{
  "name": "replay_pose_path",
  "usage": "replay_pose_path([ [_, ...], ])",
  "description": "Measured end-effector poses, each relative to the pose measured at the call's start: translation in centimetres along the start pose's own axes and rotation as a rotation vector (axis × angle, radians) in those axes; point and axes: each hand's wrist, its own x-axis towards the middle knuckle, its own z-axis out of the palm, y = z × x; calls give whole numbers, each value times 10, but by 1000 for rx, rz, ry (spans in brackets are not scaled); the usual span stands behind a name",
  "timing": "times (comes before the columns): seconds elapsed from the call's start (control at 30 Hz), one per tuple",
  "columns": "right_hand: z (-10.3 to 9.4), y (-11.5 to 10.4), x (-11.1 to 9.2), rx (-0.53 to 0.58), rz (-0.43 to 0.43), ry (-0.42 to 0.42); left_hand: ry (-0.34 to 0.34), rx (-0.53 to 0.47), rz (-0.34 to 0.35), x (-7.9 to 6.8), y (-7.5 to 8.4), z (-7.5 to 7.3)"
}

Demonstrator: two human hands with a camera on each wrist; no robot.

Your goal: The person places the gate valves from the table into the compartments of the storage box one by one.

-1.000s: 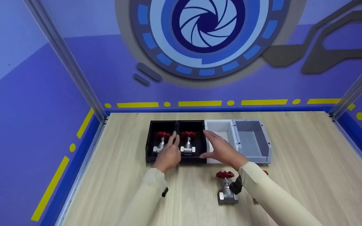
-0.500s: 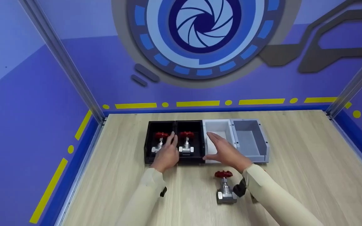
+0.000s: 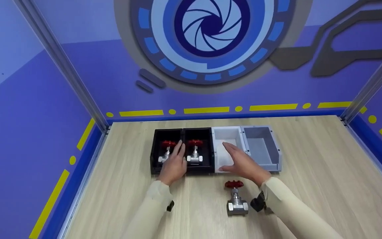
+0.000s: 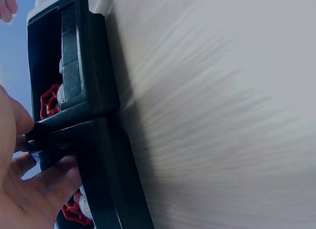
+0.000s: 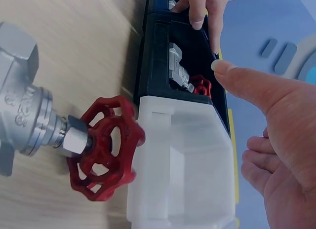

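Note:
My left hand (image 3: 173, 164) pinches the shared wall between two black bins, with fingers on both sides of it in the left wrist view. A gate valve (image 3: 168, 143) with a red handwheel stands in the left black bin (image 3: 167, 129), partly behind that hand. Another valve (image 3: 195, 152) stands in the right black bin (image 3: 198, 129). Over the white bin (image 3: 227, 133), my right hand (image 3: 244, 165) is held with thumb and fingers spread apart, nothing between them. On the table near my right wrist, a third valve (image 3: 236, 203) stands, its red handwheel (image 5: 106, 145) large in the right wrist view.
A grey bin (image 3: 260, 151) closes the row on the right, side by side with the white one. Wooden tabletop (image 3: 317, 166) surrounds the row. A printed blue-purple back wall (image 3: 184, 99) rises behind, with metal frame posts at the corners.
The right hand has moved slightly right, from the black bin's edge to over the white bin, uncovering more of the table valve. The left hand stays at the wall; the head view shifted a little.

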Motion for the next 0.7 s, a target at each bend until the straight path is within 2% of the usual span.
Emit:
replay_pose_path([
  [0.2, 0, 4, -5, 22, 37, -22, -5, 3, -12, -1, 0, -3],
  [0.5, -1, 10, -14, 30, -4, 4, 73, 31, 66, 3, 4, -7],
  [0.7, 0, 13, -19, 36, 22, 0, 36, 34, 46, 6, 12, -10],
])
